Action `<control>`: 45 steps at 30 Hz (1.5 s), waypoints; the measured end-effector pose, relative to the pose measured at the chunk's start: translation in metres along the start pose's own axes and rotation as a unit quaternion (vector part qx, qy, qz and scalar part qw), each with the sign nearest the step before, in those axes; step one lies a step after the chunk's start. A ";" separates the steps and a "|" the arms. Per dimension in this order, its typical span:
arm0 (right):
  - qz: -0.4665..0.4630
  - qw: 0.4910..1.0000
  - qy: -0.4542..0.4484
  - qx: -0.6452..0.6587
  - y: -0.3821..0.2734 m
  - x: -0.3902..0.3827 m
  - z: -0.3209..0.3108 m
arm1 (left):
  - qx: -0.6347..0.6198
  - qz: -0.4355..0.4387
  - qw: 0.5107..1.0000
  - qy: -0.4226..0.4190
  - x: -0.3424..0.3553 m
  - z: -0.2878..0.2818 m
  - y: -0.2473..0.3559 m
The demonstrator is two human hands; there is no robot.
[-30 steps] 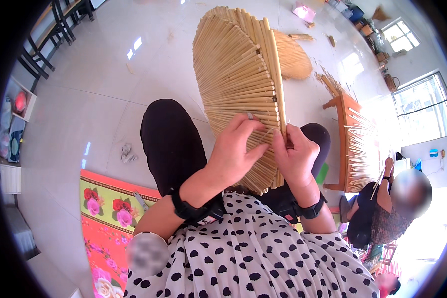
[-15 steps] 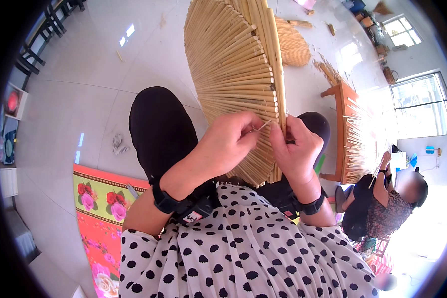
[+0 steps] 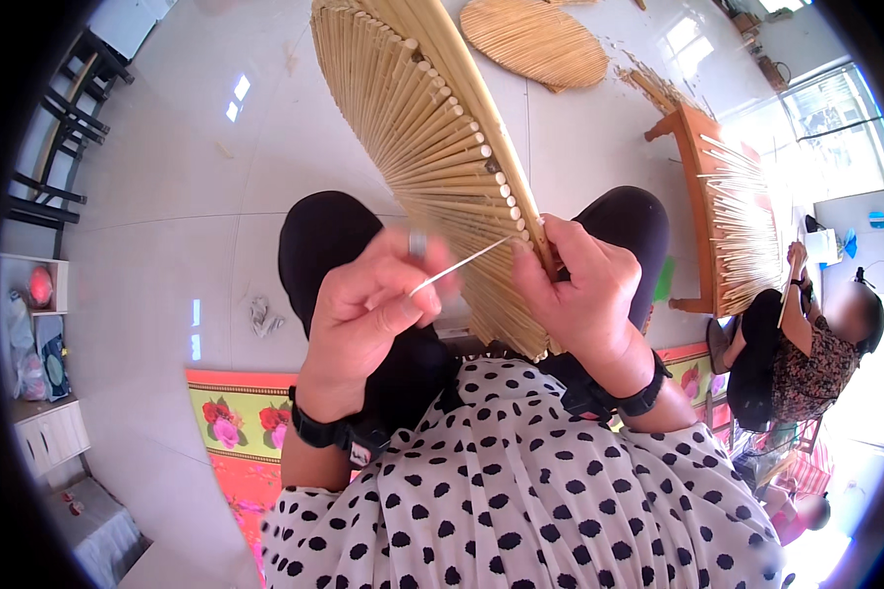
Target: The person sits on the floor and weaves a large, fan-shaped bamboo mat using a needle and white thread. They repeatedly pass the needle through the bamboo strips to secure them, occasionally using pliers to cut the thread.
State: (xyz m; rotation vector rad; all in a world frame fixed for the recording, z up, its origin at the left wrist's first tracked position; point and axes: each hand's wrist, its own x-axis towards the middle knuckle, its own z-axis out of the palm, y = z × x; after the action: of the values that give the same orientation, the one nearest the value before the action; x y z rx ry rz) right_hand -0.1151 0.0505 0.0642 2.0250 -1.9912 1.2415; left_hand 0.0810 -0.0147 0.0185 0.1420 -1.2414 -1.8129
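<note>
A large panel of straw-coloured stalks [image 3: 403,128], set side by side like a fan, stands on edge between my knees. Along its cut ends runs a flat strip of pale stalks [image 3: 481,93]. My right hand [image 3: 584,285] is closed on the panel's near edge, its thumb beside the stalk ends. From that spot a thin white cord [image 3: 459,265] stretches tight to my left hand [image 3: 378,299], which pinches it between thumb and fingers. The left hand's upper fingers are blurred. Part of the panel's lower end is hidden behind my hands.
A finished-looking oval stalk panel [image 3: 535,44] lies on the floor ahead. On the right, a wooden frame [image 3: 692,196] carries many pale stalks, and a seated person [image 3: 805,344] holds a stalk beside it. A flowered mat [image 3: 241,417] lies at my left. Black stools [image 3: 64,147] line the far left.
My left hand has pulled back to the left, drawing the cord out longer and tight. The panel's top has tilted left, and my head view has shifted.
</note>
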 end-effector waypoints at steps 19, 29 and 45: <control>-0.017 0.998 0.021 -0.060 0.004 0.012 -0.003 | -0.016 -0.010 0.999 0.026 0.037 0.030 0.004; 0.048 0.996 0.049 -0.053 0.038 0.009 -0.006 | 0.197 -0.274 0.941 0.021 0.010 -0.005 0.063; 0.074 0.996 0.021 -0.045 0.017 0.000 -0.007 | 0.436 0.154 0.861 0.213 -0.054 -0.027 0.082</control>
State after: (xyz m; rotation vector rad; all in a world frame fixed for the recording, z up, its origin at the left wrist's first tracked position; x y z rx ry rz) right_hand -0.1324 0.0513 0.0605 1.8257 -2.1710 1.1852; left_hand 0.1770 -0.0015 0.0501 0.7615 -1.5513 -0.7713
